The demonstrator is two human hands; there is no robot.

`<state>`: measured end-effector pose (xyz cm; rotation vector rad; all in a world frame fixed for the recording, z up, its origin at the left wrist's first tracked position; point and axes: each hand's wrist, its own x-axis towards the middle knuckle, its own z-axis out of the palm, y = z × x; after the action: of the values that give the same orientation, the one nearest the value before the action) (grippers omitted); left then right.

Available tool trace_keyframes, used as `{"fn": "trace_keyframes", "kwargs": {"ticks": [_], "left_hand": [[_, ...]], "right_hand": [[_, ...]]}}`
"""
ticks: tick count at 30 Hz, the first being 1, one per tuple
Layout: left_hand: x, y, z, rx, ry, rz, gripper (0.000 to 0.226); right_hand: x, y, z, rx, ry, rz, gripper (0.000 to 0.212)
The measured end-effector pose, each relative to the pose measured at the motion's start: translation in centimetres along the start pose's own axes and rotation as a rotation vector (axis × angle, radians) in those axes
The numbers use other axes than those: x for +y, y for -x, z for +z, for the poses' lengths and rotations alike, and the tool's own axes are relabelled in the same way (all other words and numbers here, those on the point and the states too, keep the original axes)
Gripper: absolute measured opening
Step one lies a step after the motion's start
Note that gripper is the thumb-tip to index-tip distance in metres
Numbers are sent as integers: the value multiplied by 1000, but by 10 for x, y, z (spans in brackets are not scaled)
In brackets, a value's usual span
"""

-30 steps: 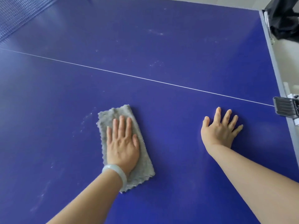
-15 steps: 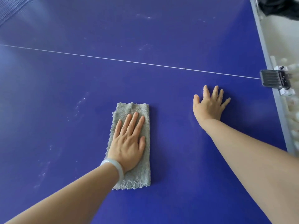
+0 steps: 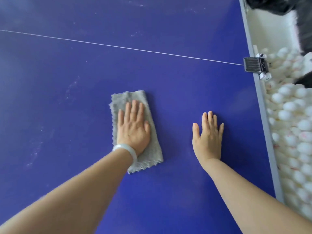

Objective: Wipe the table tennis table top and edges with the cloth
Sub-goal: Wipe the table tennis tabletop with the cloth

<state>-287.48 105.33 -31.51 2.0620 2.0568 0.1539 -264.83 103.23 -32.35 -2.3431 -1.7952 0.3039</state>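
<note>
The blue table tennis table top (image 3: 67, 73) fills the view, with a thin white centre line (image 3: 118, 46) across it and its grey edge (image 3: 265, 115) on the right. A folded grey cloth (image 3: 152, 149) lies flat on the top. My left hand (image 3: 133, 127), with a pale bangle at the wrist, presses flat on the cloth, fingers together. My right hand (image 3: 208, 135) rests flat on the bare blue surface to the cloth's right, holding nothing. Pale dust streaks (image 3: 70, 88) show left of the cloth.
A black clamp (image 3: 255, 65) grips the right edge where the white line ends. Beyond that edge lies a mass of white balls (image 3: 290, 132) in a container. A dark object (image 3: 273, 4) sits at the top right corner.
My left hand has slid the cloth to the right, closer to my right hand. The view has shifted right, so more of the balls beyond the edge show.
</note>
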Motion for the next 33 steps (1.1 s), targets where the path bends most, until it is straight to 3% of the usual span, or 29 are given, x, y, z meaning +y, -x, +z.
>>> {"fn": "trace_keyframes", "kwargs": {"ticks": [4,8,10,13,17,19,22,24,27,30,33], "left_hand": [[78,79,27,-64,27,328,64],[41,101,21,-125,-30,593,64],[-7,86,8,-75,-62,500,64],[-70,65,-12,-3,-81,146,64],[-26,71,2,64,-32,-147,68],[32,98,19,59,-11,-29,69],[100,150,41,-33,22,294,70],[97,161,40,-74,5,421,72],[35,147,27,-79,-76,537,72],[-34,125,9,1,-99,285,68],[-16,124,9,45,-45,-102,69]], "right_hand": [[4,-1,-1,8,-15,-14,65],[3,1,-2,-4,39,-47,67],[3,2,-2,-8,84,-42,69],[-1,3,0,5,127,-36,71],[-2,2,4,7,160,-29,73],[-2,2,4,8,155,-31,73],[-1,1,2,-2,144,-35,72],[0,1,2,-3,133,-44,71],[0,2,1,-5,121,-42,71],[-1,2,1,-6,139,-39,72],[-1,1,3,-2,156,-30,73]]}}
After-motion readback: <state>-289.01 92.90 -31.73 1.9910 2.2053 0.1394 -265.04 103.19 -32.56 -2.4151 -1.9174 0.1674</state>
